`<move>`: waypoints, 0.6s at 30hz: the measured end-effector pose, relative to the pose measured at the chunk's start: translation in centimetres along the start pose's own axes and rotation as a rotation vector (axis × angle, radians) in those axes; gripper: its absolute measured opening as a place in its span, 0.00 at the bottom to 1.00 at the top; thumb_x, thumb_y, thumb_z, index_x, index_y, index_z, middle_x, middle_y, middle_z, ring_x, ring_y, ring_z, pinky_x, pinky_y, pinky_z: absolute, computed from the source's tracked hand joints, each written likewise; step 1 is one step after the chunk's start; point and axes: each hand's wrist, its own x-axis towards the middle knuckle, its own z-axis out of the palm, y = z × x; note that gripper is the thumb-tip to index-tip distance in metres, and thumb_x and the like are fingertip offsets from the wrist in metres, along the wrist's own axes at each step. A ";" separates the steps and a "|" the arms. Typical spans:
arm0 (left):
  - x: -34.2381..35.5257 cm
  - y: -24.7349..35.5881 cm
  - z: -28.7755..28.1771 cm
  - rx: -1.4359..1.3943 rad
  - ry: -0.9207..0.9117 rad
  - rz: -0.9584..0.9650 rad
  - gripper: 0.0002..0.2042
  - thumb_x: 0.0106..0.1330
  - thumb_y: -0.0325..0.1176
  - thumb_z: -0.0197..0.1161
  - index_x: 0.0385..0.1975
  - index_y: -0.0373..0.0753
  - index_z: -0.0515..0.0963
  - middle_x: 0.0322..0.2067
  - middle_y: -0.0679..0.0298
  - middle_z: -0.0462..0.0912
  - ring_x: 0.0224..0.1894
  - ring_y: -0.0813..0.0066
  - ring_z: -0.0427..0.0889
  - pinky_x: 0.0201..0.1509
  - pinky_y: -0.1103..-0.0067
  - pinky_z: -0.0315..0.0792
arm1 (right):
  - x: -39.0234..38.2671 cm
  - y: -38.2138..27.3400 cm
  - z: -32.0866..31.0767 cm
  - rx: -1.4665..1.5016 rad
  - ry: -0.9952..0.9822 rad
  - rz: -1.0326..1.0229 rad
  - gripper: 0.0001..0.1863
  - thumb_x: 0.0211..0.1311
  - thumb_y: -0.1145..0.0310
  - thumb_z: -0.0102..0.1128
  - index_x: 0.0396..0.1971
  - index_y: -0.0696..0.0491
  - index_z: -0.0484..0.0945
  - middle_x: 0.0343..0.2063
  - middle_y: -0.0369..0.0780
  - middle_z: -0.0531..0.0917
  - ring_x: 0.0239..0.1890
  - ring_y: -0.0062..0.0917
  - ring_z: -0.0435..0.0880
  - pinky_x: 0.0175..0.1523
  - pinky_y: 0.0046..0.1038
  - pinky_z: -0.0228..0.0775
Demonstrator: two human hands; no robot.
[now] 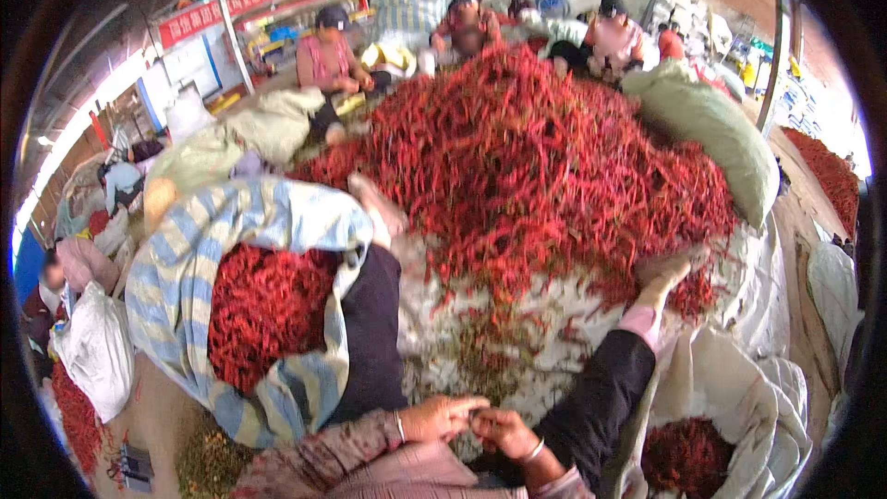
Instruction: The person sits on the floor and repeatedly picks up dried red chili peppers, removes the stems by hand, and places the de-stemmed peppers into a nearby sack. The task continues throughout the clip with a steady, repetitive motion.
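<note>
My left hand (434, 418) and my right hand (502, 429) meet low in the head view, fingers curled and close together; what is between them is too small to make out. Past them lies a large heap of red dried chilli peppers (517, 148) on a pale sheet (425, 259), strewn with stem bits (480, 351). To my left a blue-and-white striped sack (166, 277) stands open with chillies (263, 314) in it. By my right leg a white sack (758, 388) holds darker red chillies (688, 453).
Several co-workers (328, 65) sit around the far side among stuffed sacks (702, 139). Another person (51, 286) is at the far left by a white bag (92, 351). My outstretched legs (591, 388) flank the heap. Metal posts (231, 28) rise behind.
</note>
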 end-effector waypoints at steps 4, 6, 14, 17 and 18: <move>-1.0 -2.8 -0.7 0.364 0.205 0.309 0.21 0.56 0.29 0.53 0.52 0.42 0.65 0.17 0.63 0.73 0.19 0.76 0.73 0.26 0.80 0.68 | 0.3 -0.3 1.0 0.209 -0.159 0.119 0.12 0.56 0.65 0.51 0.20 0.58 0.70 0.13 0.35 0.69 0.13 0.17 0.66 0.16 0.17 0.56; -2.0 -3.9 -3.0 0.631 0.246 -0.052 0.17 0.55 0.30 0.55 0.46 0.41 0.69 0.24 0.57 0.75 0.23 0.64 0.76 0.29 0.74 0.70 | -2.3 -1.3 0.5 0.455 -0.266 -0.020 0.15 0.54 0.64 0.55 0.19 0.61 0.69 0.11 0.38 0.67 0.11 0.18 0.64 0.14 0.18 0.55; 3.4 -5.4 -1.3 0.904 0.445 -0.139 0.10 0.53 0.37 0.56 0.22 0.36 0.76 0.27 0.58 0.75 0.29 0.59 0.76 0.30 0.69 0.69 | -2.2 -0.1 -1.3 0.638 0.258 0.091 0.04 0.56 0.75 0.50 0.29 0.59 0.73 0.21 0.37 0.74 0.14 0.15 0.69 0.19 0.16 0.64; 5.7 -5.7 -0.2 0.868 0.335 -0.450 0.15 0.50 0.43 0.57 0.18 0.36 0.76 0.23 0.55 0.76 0.26 0.57 0.76 0.29 0.67 0.69 | -1.9 0.6 -1.3 0.588 0.307 0.115 0.05 0.55 0.72 0.53 0.29 0.57 0.73 0.20 0.34 0.75 0.17 0.15 0.70 0.20 0.16 0.63; 6.2 -7.2 0.4 0.818 0.389 -0.411 0.16 0.47 0.45 0.57 0.16 0.35 0.76 0.20 0.52 0.76 0.24 0.56 0.76 0.29 0.65 0.69 | -1.7 0.6 -1.4 0.572 0.325 0.119 0.05 0.55 0.71 0.54 0.28 0.57 0.73 0.19 0.34 0.75 0.17 0.14 0.70 0.20 0.16 0.63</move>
